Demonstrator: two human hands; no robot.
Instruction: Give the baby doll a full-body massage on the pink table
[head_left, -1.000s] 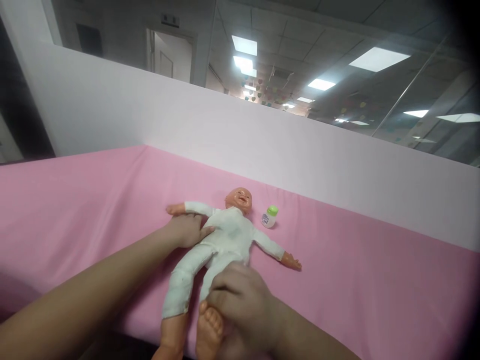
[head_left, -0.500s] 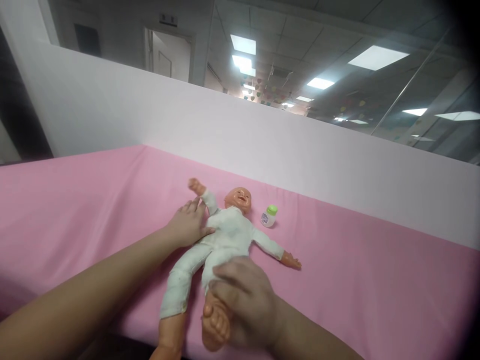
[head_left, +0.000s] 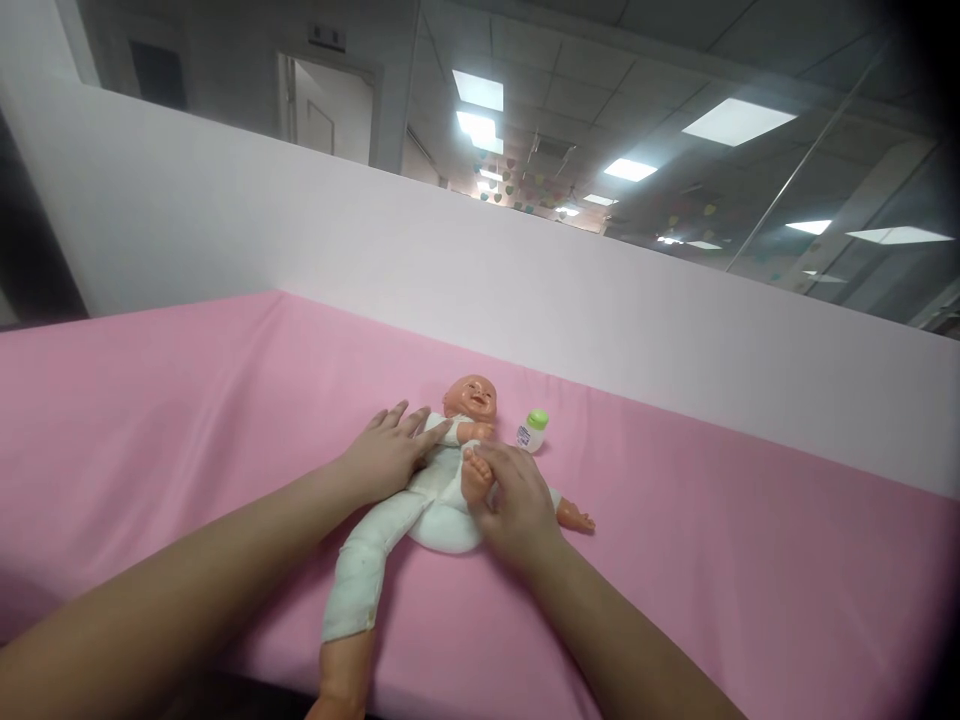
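One doll (head_left: 442, 475) on pink surface (head_left: 712, 560), one leg (head_left: 360, 575) over near edge, left hand (head_left: 386, 455) spread-fingered upon it, right hand (head_left: 517, 505) with fingers grasping raised foot (head_left: 475, 476), one bottle (head_left: 532, 430) near far edge, open room rightward.

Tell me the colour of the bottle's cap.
The cap is bright green, showing best in the head view.
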